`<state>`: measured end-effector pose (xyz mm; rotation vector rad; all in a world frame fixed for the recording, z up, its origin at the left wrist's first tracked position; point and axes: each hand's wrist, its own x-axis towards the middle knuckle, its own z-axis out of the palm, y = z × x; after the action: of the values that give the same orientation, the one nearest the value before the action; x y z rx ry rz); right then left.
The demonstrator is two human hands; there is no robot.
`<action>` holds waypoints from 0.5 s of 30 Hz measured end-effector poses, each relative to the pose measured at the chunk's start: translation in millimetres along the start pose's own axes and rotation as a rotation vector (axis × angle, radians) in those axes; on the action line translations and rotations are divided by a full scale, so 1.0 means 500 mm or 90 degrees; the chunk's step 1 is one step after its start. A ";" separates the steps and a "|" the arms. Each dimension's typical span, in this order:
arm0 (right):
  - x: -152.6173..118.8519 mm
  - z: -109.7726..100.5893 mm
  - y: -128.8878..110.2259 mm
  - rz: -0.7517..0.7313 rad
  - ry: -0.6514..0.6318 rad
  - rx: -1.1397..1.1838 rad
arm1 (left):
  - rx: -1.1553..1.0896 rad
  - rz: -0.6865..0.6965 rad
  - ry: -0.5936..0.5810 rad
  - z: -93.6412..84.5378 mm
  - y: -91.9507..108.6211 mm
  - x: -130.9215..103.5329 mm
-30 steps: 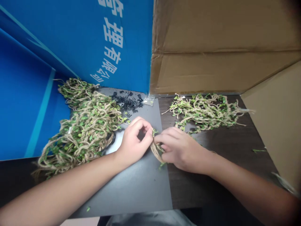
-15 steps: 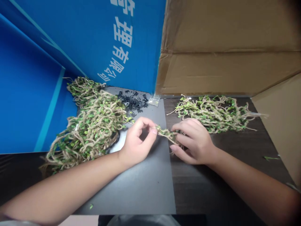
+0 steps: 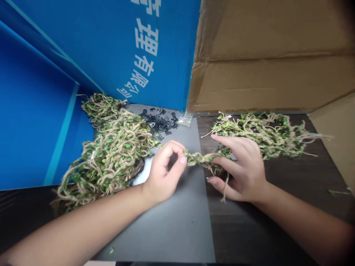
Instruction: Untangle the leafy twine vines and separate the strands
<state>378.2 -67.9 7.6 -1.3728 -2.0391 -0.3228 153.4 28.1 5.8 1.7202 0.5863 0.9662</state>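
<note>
A jute twine garland (image 3: 202,159) with small green leaves stretches between my two hands in a twisted, looped bundle. My left hand (image 3: 165,171) is closed, pinching the garland's left end between thumb and forefinger. At its other end, my right hand (image 3: 242,168) has its fingers spread. The middle finger touches the twine, the index finger points outward above it and the thumb is below. A loose twine tail hangs past that thumb. Part of the bundle is hidden behind the right fingers.
On the left lies a large heap of leafy twine garlands (image 3: 111,147); another pile (image 3: 277,136) lies behind my right hand. Small black pieces (image 3: 159,122) are scattered at the back beside a small clear bag (image 3: 185,120). A blue panel (image 3: 97,44) and a cardboard wall (image 3: 263,81) enclose the table.
My right hand has opened its fingers wider and moved slightly right, index finger lifted. More of the garland shows, with a twine tail now hanging down. My left hand keeps its pinch.
</note>
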 end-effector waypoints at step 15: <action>-0.013 -0.003 0.011 0.119 0.005 -0.034 | -0.074 -0.122 0.016 -0.005 0.006 -0.012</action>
<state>385.4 -71.1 3.9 -1.5797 -1.8907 -0.3019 147.7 24.0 7.3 1.5217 0.6852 0.8687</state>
